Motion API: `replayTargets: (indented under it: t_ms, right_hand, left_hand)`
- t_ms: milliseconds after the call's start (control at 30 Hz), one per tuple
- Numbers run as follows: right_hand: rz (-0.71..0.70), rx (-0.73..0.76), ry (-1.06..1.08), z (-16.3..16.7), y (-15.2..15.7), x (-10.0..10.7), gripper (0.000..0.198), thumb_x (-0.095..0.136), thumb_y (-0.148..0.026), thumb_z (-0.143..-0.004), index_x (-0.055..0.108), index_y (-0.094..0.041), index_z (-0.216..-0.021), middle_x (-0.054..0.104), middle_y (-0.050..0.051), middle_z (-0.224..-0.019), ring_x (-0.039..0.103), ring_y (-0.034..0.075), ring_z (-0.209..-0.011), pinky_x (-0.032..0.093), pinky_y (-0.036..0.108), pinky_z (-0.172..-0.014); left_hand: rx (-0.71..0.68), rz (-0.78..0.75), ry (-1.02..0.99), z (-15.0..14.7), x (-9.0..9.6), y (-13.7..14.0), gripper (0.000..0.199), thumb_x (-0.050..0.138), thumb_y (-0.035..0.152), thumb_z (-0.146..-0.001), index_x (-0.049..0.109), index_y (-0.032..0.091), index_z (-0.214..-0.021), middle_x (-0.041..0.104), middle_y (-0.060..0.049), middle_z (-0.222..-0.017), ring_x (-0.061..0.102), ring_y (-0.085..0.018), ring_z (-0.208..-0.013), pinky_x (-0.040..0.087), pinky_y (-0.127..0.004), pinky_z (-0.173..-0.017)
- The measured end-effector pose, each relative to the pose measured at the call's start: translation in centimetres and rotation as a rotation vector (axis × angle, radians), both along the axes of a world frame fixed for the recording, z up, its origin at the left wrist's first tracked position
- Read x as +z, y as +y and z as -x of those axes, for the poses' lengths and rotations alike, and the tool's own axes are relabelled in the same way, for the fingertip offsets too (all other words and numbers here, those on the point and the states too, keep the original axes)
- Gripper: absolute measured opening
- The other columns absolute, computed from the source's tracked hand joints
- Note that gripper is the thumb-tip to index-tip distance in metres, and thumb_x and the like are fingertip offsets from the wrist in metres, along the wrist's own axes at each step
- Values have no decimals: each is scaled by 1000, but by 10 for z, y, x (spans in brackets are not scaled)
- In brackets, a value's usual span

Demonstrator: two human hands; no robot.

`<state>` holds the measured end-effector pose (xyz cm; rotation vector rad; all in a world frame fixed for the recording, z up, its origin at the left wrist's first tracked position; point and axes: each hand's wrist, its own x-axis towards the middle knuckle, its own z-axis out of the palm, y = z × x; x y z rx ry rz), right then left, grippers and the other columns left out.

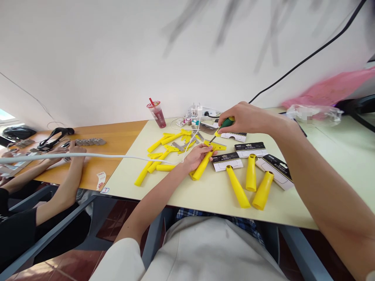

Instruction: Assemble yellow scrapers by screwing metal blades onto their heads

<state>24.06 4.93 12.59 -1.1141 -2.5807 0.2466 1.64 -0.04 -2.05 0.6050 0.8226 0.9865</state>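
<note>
My left hand (197,157) is closed around a yellow scraper (203,167), its handle pointing down toward me and its wide head away. In my right hand (244,118) is a screwdriver (226,124) with a green handle, tilted so that its tip meets the scraper's head; whether a screw is under the tip is too small to tell. Left of my hands lie several loose yellow scraper parts (159,160), with metal pieces among them. On the right, packaged scrapers with yellow handles (238,188) stick out of black-and-white cards (227,160).
A cup (158,115) with a red straw stands near the wall beside a power strip (205,112). One white cable (129,157) crosses in front on the left. Another person's forearm (66,181) rests at the wooden table (123,136). A pink bag (328,89) lies back right.
</note>
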Motion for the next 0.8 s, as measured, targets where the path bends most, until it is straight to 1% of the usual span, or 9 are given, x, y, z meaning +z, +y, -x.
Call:
replayTargets:
  t_ms: [200,367,600,667,800]
  right_hand:
    - [21,3,6,0,1,0,29,78,-57,-86,83,-28,-91,78,4,-81,65,25,-75,42,39,-67]
    - [27,13,29,1,0,1,31,77,-57,-85,83,-27,-89,77,5,-79,65,27,-75,41,42,-70]
    - [29,25,22,2,-1,1,35,75,-62,-86,83,-28,-91,76,3,-76,64,25,-72,40,39,-68]
    - [16,21,12,1,-1,2,34,75,-62,-87,82,-28,-91,76,2,-77,63,23,-72,39,38,-67]
    - [29,3,6,0,0,1,32,76,-60,-86,81,-29,-89,76,2,-78,62,23,-73,40,37,-65]
  left_hand:
    - [-4,-11,14,0,3,-1,26,75,3,-92,53,18,-92,69,-5,-93,77,-19,-83,52,-24,-56]
    - [-14,-12,12,0,3,-1,22,71,3,-94,55,17,-92,69,-6,-93,77,-19,-84,52,-24,-57]
    - [-19,-23,-22,1,-1,1,22,73,4,-93,56,17,-91,68,-6,-92,75,-19,-83,50,-26,-58]
    - [-20,-17,-28,1,-1,1,22,74,4,-93,56,17,-91,68,-6,-92,75,-19,-84,49,-26,-58]
    - [-22,-12,-35,2,-1,1,22,75,4,-92,57,17,-91,68,-7,-93,75,-20,-85,49,-26,-59]
